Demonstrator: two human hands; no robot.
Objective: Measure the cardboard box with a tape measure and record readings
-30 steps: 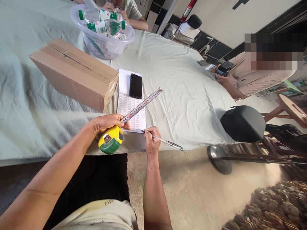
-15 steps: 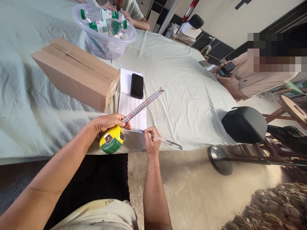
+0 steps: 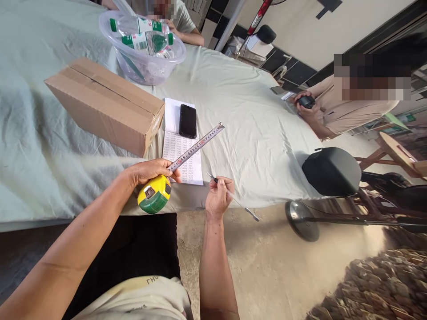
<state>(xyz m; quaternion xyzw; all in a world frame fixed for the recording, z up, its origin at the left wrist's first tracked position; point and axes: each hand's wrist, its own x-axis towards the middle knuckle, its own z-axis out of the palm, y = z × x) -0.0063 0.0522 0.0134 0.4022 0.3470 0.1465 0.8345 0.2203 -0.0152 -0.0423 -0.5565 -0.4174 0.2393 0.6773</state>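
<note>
My left hand (image 3: 153, 171) is closed on a yellow and green tape measure (image 3: 154, 195), the thumb pressing on its drawn-out blade. That blade slants up to the right across a sheet of paper (image 3: 187, 155) covered in rows of written figures. A black phone (image 3: 187, 121) lies on the upper part of the paper. Just right of the paper's lower corner, my right hand (image 3: 219, 198) grips a clear pen (image 3: 238, 202), its tip raised off the paper and pointing up to the left. A closed cardboard box (image 3: 106, 109) stands to the left of the paper.
A translucent tub (image 3: 147, 73) of plastic bottles stands behind the box on the cloth-covered table (image 3: 240, 111). Across the table sits one person; another at the right (image 3: 353, 106) holds a dark device. A black padded seat (image 3: 332, 171) adjoins the table's right edge.
My right hand has moved right and turned, lifting the pen tip off the paper's lower edge. My left hand keeps the tape measure in nearly the same place. The view has shifted slightly.
</note>
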